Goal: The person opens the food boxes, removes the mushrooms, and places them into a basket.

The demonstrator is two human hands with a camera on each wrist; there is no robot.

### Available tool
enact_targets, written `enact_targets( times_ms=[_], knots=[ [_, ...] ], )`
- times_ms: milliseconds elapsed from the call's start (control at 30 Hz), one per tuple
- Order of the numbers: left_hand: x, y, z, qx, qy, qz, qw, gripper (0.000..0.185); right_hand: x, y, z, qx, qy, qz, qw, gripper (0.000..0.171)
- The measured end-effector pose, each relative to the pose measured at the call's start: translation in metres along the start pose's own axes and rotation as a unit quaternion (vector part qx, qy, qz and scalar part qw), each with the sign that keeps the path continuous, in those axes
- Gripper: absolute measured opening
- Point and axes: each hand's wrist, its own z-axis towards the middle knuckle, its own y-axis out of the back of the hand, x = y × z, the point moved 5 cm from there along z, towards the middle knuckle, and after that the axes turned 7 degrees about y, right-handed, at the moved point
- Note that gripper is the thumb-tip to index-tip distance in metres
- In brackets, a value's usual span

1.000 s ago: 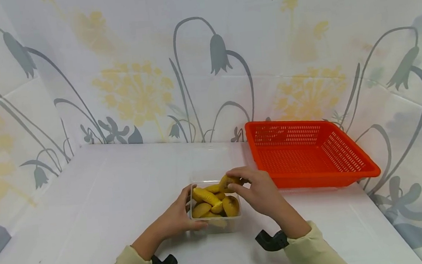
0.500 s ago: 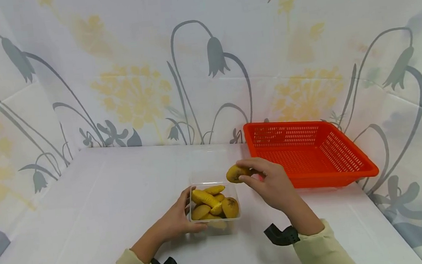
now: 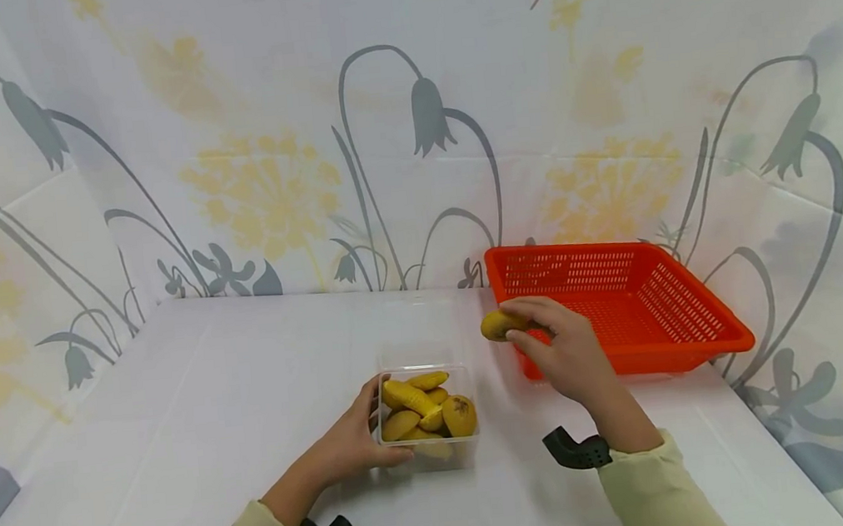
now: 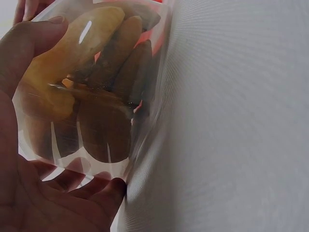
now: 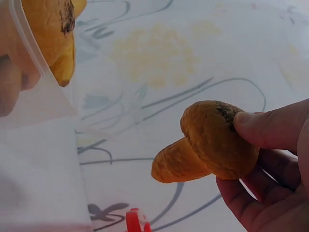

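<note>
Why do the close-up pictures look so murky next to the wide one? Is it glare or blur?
Head view: even, soft light, everything sharp, faint shadows under the clear container. Left wrist view: the container wall sits too close, so the yellow pieces inside blur and a white glare streak shows. Right wrist view: the held yellow piece is fairly sharp, the near container corner out of focus.

Bright, even light leaves only soft shadows on the white table (image 3: 251, 378), glare streaks the clear plastic container (image 4: 87, 145), and the wrist views blur up close.
</note>
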Motion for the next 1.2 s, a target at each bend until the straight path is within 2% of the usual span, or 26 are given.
enact_targets(
  times_ms=[367, 867, 1200],
  knots=[
    [-0.001, 0.0, 0.0, 0.0, 0.0, -0.002, 1.0, 0.114, -0.029, 0.007, 0.001, -0.017, -0.039, -0.02, 0.999, 0.038],
    [0.0, 0.0, -0.001, 0.005, 0.001, -0.005, 1.0, 0.114, -0.055, 0.009, -0.004, -0.011, -0.09, -0.086, 0.992, 0.035],
    [-0.001, 0.0, 0.0, 0.001, 0.002, 0.005, 1.0, 0.114, -0.071, 0.008, -0.006, 0.009, -0.136, -0.105, 0.985, 0.034]
  ],
)
